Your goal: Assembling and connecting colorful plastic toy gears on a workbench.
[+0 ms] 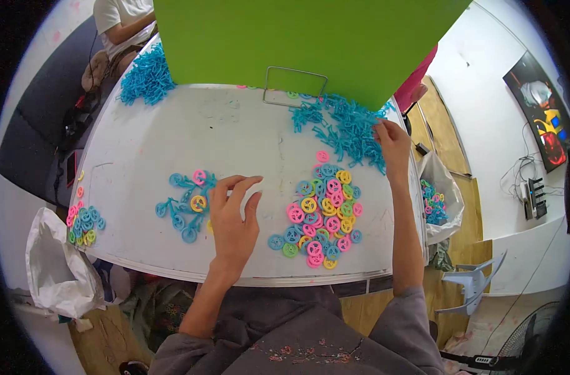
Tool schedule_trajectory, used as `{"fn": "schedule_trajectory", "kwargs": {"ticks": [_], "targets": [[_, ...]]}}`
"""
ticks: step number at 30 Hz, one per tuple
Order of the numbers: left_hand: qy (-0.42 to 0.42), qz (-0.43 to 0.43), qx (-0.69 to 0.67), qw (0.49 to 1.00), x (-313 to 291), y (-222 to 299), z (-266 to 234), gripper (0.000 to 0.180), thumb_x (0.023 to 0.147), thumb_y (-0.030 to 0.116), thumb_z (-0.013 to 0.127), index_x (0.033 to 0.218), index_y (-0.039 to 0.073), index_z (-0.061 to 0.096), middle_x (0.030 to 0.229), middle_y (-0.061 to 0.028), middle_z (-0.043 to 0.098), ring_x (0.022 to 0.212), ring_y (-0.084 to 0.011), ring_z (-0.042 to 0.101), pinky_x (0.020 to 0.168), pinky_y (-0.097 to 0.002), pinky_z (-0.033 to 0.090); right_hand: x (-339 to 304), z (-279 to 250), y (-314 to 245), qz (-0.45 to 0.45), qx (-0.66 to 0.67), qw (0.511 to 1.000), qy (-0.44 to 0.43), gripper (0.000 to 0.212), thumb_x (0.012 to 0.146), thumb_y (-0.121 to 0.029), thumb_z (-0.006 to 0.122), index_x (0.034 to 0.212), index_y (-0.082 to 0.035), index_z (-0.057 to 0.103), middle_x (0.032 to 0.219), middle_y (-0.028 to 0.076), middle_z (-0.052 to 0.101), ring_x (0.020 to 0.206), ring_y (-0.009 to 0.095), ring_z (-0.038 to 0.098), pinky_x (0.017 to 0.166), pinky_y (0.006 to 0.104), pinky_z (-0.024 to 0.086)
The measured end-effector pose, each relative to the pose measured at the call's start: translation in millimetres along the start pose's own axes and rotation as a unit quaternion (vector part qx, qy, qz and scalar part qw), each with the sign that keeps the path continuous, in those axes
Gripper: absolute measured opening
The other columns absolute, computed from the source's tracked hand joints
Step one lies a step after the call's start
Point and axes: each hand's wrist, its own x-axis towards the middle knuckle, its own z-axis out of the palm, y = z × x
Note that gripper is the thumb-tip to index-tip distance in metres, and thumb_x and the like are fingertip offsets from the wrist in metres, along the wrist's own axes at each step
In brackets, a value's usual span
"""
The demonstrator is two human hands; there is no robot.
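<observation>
At the far left, a crumpled white plastic sack (60, 269) hangs by the corner of a white-topped table (216, 137), and a small heap of pink, blue and green spoked plastic rings (85, 226) sits along the table's left edge. Beyond the far left corner a seated person in a white short-sleeved shirt (119, 31) is partly visible, near a mound of thin, branching blue plastic pieces (147, 78). Farther right, a loose cluster of blue plastic wheels with blue stems (189, 234) lies on the tabletop, a pink and a yellow wheel among them. Just beside its right side is the left hand (233, 215), open, its thumb and curved fingers apart with nothing visible between them. A bright green upright panel (291, 37) stands across the far side, a bent metal wire frame (266, 84) before it. Right of centre lies a broad pile of pink, yellow, blue and green spoked wheels (330, 206), and behind it a larger spread of branching blue sticks (350, 128). The right hand (395, 147) is at that spread's right edge, fingertips drawn together; whether they grip a stick cannot be told. Past the table, a white bag (453, 203) holds mixed coloured pieces.
</observation>
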Motion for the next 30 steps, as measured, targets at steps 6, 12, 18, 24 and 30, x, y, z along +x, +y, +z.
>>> {"fn": "schedule_trajectory", "kwargs": {"ticks": [6, 12, 18, 24, 30], "targets": [[-0.08, -0.115, -0.258, 0.956, 13, 29, 14, 0.05, 0.088, 0.002, 0.06, 0.134, 0.008, 0.043, 0.108, -0.0096, 0.06, 0.095, -0.0156, 0.059, 0.074, -0.0275, 0.051, -88, 13, -62, -0.004, 0.196, 0.975, -0.109, 0.016, 0.09, -0.003, 0.058, 0.105, 0.001, 0.063, 0.09, 0.004, 0.063, 0.079, 0.007, 0.058, 0.069, 0.0203, 0.046], [-0.182, -0.174, -0.421, 0.871, 7, 16, 31, 0.03, 0.091, 0.002, 0.057, 0.121, -0.003, 0.054, 0.102, -0.0104, 0.064, 0.088, -0.0179, 0.065, 0.077, -0.0289, 0.055, -136, 27, -88, -0.025, 0.227, 0.967, -0.113, 0.017, 0.085, 0.0, 0.065, 0.102, 0.0, 0.064, 0.082, 0.001, 0.062, 0.072, 0.005, 0.056, 0.063, 0.0202, 0.046], [-0.114, -0.155, -0.382, 0.904, 3, 20, 35, 0.025, 0.088, -0.001, 0.058, 0.114, -0.001, 0.06, 0.096, -0.0116, 0.065, 0.088, -0.0173, 0.066, 0.077, -0.0276, 0.053, -143, 34, -79, 0.085, 0.263, 0.943, -0.183, 0.018, 0.084, -0.003, 0.068, 0.102, 0.002, 0.063, 0.073, 0.0, 0.06, 0.066, 0.004, 0.053, 0.058, 0.0184, 0.043], [-0.116, -0.156, -0.346, 0.918, 1, 25, 34, 0.029, 0.084, -0.004, 0.061, 0.113, 0.0, 0.062, 0.097, -0.0117, 0.065, 0.086, -0.017, 0.066, 0.074, -0.0284, 0.054, -147, 39, -75, 0.095, 0.283, 0.939, -0.17, 0.021, 0.085, -0.006, 0.068, 0.103, 0.003, 0.064, 0.077, 0.003, 0.065, 0.07, 0.007, 0.061, 0.059, 0.0184, 0.047], [-0.058, -0.06, -0.271, 0.959, 2, 27, 37, 0.033, 0.082, -0.006, 0.063, 0.113, 0.004, 0.064, 0.088, -0.0114, 0.062, 0.078, -0.0181, 0.065, 0.071, -0.0281, 0.054, -150, 39, -81, 0.134, 0.27, 0.935, -0.186, 0.022, 0.084, -0.009, 0.07, 0.102, 0.004, 0.067, 0.076, 0.004, 0.065, 0.063, 0.005, 0.056, 0.056, 0.0199, 0.044]]}}
